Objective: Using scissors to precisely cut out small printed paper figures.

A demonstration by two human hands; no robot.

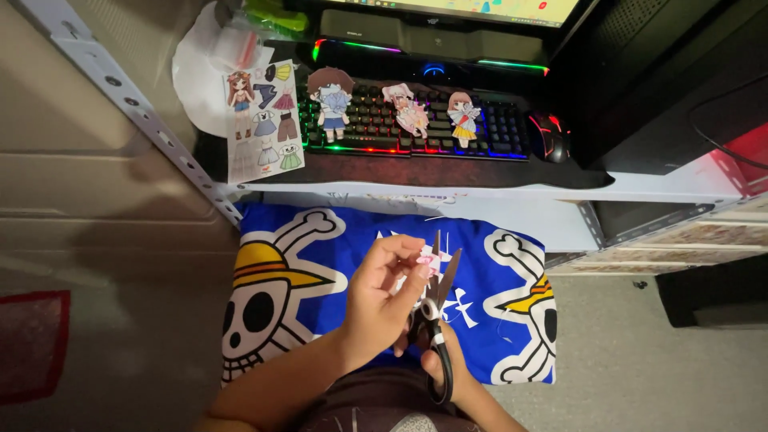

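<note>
Small pink paper piece pinched in left hand, between open blades of scissors gripped by right hand; cut unfinished. At 12 o'clock, three cut dolls lie on keyboard; at 11, sticker sheet partly uncut.

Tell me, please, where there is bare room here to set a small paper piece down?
The dark desk strip in front of the keyboard, between the sticker sheet and the mouse, is bare. The keyboard itself is crowded with paper dolls. The blue cushion is partly open left of the hands.
</note>
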